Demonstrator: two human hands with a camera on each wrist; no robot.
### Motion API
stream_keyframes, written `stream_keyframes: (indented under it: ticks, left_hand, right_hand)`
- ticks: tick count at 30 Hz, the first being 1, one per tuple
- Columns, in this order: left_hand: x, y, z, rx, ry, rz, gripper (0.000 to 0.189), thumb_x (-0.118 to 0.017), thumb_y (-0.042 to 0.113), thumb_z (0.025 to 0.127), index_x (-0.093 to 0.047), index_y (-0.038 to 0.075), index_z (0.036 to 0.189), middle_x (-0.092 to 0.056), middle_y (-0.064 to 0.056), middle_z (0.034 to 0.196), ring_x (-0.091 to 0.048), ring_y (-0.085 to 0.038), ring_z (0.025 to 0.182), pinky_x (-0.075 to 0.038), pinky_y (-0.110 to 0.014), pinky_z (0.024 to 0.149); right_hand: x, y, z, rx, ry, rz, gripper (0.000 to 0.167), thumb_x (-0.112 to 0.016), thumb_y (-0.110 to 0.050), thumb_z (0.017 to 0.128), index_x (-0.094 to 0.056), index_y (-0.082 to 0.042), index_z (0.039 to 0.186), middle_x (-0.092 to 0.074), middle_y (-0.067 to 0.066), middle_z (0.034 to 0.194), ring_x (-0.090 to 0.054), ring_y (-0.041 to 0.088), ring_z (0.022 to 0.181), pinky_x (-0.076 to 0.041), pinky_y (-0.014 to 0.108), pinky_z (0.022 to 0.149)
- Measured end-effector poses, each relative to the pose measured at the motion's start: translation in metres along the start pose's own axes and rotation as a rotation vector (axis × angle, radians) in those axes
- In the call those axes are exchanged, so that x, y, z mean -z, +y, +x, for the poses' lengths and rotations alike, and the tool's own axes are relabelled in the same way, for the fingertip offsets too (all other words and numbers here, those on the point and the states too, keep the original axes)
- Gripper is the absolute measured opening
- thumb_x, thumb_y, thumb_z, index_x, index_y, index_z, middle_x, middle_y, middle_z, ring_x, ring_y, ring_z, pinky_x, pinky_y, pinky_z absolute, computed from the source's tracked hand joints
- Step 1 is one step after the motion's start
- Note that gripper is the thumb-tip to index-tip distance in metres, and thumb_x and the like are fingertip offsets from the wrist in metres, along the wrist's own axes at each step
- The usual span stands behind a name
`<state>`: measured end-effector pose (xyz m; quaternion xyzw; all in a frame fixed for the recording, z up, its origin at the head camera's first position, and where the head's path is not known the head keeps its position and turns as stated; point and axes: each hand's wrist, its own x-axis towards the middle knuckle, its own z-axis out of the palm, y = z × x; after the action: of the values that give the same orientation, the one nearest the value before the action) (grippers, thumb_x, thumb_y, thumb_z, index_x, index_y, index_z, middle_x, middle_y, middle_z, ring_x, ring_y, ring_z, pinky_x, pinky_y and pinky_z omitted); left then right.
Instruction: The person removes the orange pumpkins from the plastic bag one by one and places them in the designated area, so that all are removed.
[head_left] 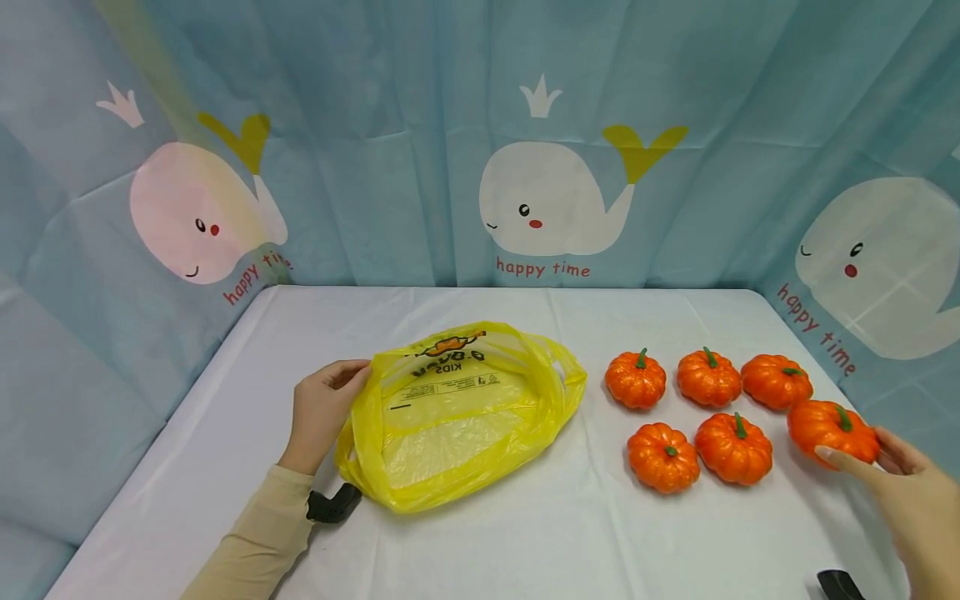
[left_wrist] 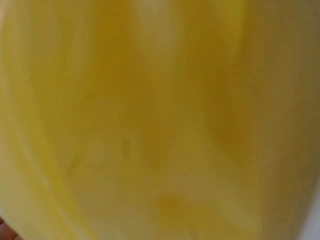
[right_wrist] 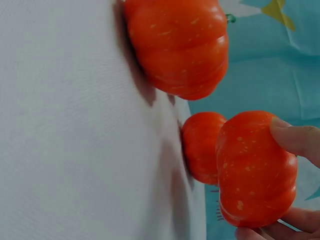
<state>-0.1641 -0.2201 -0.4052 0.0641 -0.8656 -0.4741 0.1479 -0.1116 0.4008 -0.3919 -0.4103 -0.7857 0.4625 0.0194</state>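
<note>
A yellow plastic bag (head_left: pixel 457 417) with printed lettering lies on the table, its mouth spread wide toward me. My left hand (head_left: pixel 326 408) pinches the bag's left rim between thumb and fingers. Blurred yellow plastic (left_wrist: pixel 150 120) fills the left wrist view. At the far right, my right hand (head_left: pixel 900 475) grips a small orange pumpkin (head_left: pixel 828 429) with a green stem, thumb on one side and fingers on the other. The right wrist view shows this held pumpkin (right_wrist: pixel 255 170) raised off the cloth.
Several more orange pumpkins stand in two rows right of the bag, among them a front one (head_left: pixel 733 448) and a back one (head_left: pixel 635 380). White cloth (head_left: pixel 480 550) covers the table. Blue curtains (head_left: pixel 420 150) with whale prints enclose its back and sides.
</note>
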Motion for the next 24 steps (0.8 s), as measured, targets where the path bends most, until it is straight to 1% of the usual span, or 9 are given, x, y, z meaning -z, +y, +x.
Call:
stream_keyframes:
  ticks: [2,3,6,11,13,16,18,20,24]
  left_hand:
    - [0.0,0.0,0.0,0.002,-0.001,-0.001,0.031,-0.064,0.03,0.097,-0.073,0.007,0.116,-0.073,-0.014,0.116,-0.056,0.013,0.085,-0.048,-0.002,0.076]
    - [0.0,0.0,0.0,0.004,0.0,0.002,0.031,-0.064,0.03,0.098,-0.073,0.007,0.116,-0.073,-0.014,0.116,-0.058,0.01,0.086,-0.047,-0.002,0.076]
    - [0.0,0.001,0.0,0.01,-0.001,0.002,0.031,-0.064,0.031,0.098,-0.073,0.008,0.116,-0.073,-0.014,0.117,-0.059,0.006,0.088,-0.047,-0.002,0.076]
    - [0.0,0.001,0.0,0.013,-0.003,0.002,0.031,-0.064,0.031,0.098,-0.073,0.008,0.116,-0.073,-0.013,0.117,-0.059,0.006,0.089,-0.047,-0.002,0.076]
    - [0.0,0.001,0.0,0.013,-0.003,0.002,0.031,-0.064,0.03,0.098,-0.073,0.007,0.116,-0.072,-0.014,0.118,-0.062,-0.001,0.093,-0.047,-0.002,0.076]
    - [0.0,0.001,0.0,0.015,-0.002,-0.003,0.031,-0.064,0.03,0.098,-0.073,0.006,0.116,-0.072,-0.014,0.118,-0.066,-0.016,0.1,-0.047,-0.001,0.076]
    - [-0.001,0.001,0.001,0.017,-0.003,-0.006,0.031,-0.064,0.029,0.098,-0.073,0.006,0.116,-0.072,-0.015,0.118,-0.067,-0.024,0.104,-0.046,0.0,0.076]
    - [-0.001,0.001,0.001,0.018,-0.003,-0.008,0.031,-0.064,0.028,0.098,-0.073,0.006,0.117,-0.072,-0.015,0.119,-0.067,-0.027,0.106,-0.045,0.0,0.076]
    - [-0.002,0.001,0.001,0.015,-0.003,-0.006,0.03,-0.064,0.028,0.098,-0.073,0.005,0.116,-0.072,-0.016,0.118,-0.067,-0.028,0.107,-0.045,0.0,0.076]
  right_hand:
    - [-0.001,0.002,0.002,0.008,0.005,-0.01,0.091,-0.064,-0.048,0.092,-0.008,-0.02,0.16,-0.008,0.011,0.165,-0.011,0.03,0.154,-0.016,0.049,0.124]
    - [-0.002,0.002,0.002,0.016,0.012,-0.02,0.091,-0.063,-0.048,0.092,-0.009,-0.018,0.16,-0.009,0.011,0.165,-0.012,0.031,0.154,-0.016,0.049,0.124]
    - [-0.003,0.004,0.002,0.019,0.026,-0.047,0.091,-0.062,-0.048,0.093,-0.01,-0.014,0.16,-0.012,0.015,0.165,-0.015,0.036,0.153,-0.018,0.051,0.124]
    - [-0.005,0.006,0.003,0.0,0.021,-0.079,0.089,-0.06,-0.044,0.095,-0.01,-0.011,0.159,-0.012,0.022,0.164,-0.016,0.043,0.151,-0.022,0.056,0.121]
    - [-0.005,0.008,0.004,-0.002,0.022,-0.076,0.089,-0.061,-0.044,0.095,-0.01,-0.01,0.159,-0.012,0.022,0.164,-0.017,0.043,0.151,-0.022,0.055,0.12]
    - [-0.006,0.009,0.006,-0.004,0.029,-0.077,0.088,-0.061,-0.044,0.094,-0.012,-0.011,0.159,-0.015,0.021,0.164,-0.018,0.041,0.151,-0.022,0.053,0.121]
    - [-0.006,0.01,0.007,-0.009,0.03,-0.073,0.088,-0.062,-0.043,0.094,-0.012,-0.011,0.159,-0.014,0.021,0.164,-0.017,0.041,0.151,-0.022,0.053,0.121]
    - [-0.006,0.011,0.008,-0.015,0.029,-0.069,0.088,-0.061,-0.042,0.095,-0.011,-0.01,0.159,-0.013,0.022,0.164,-0.017,0.041,0.151,-0.022,0.053,0.121]
    - [-0.007,0.013,0.011,-0.019,0.023,-0.064,0.087,-0.061,-0.04,0.095,-0.011,-0.008,0.159,-0.012,0.022,0.164,-0.016,0.042,0.151,-0.021,0.054,0.12]
